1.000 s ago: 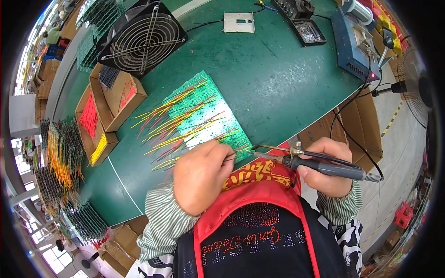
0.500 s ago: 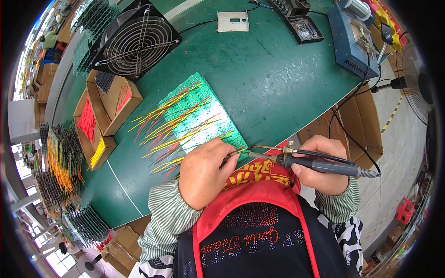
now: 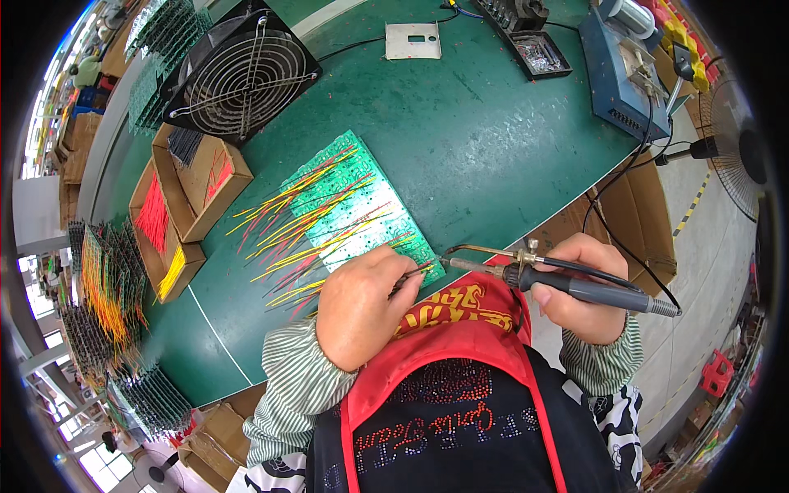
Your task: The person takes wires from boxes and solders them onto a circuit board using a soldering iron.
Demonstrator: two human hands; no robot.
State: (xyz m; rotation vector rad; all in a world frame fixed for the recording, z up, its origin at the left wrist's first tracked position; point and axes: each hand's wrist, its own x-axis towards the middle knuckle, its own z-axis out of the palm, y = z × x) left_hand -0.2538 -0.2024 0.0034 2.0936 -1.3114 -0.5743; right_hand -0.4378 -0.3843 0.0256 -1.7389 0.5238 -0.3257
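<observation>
A green circuit board panel (image 3: 400, 228) lies slanted on the table. Rows of red, yellow and dark wires (image 3: 308, 234) stick out from it toward the left. My left hand (image 3: 357, 308) rests at the board's near corner, thumb and forefinger pinched on thin wires whose ends show just past the fingertips. My right hand (image 3: 588, 308) grips a grey soldering iron (image 3: 579, 289) with a thin bent metal tube fixed along it. The iron's tip sits just right of the board's near corner, a little apart from the wire ends.
A black fan with wire guard (image 3: 246, 78) stands at far left, beside cardboard trays (image 3: 191, 215) of cut wires. Wired boards (image 3: 107, 287) stack further left. A blue machine (image 3: 620, 82) with a reel, a black tray (image 3: 542, 56) and a pale plate (image 3: 413, 41) occupy the far side.
My right hand has drawn the soldering iron slightly to the right, away from the wire ends at the board's corner. The left hand has hardly moved.
</observation>
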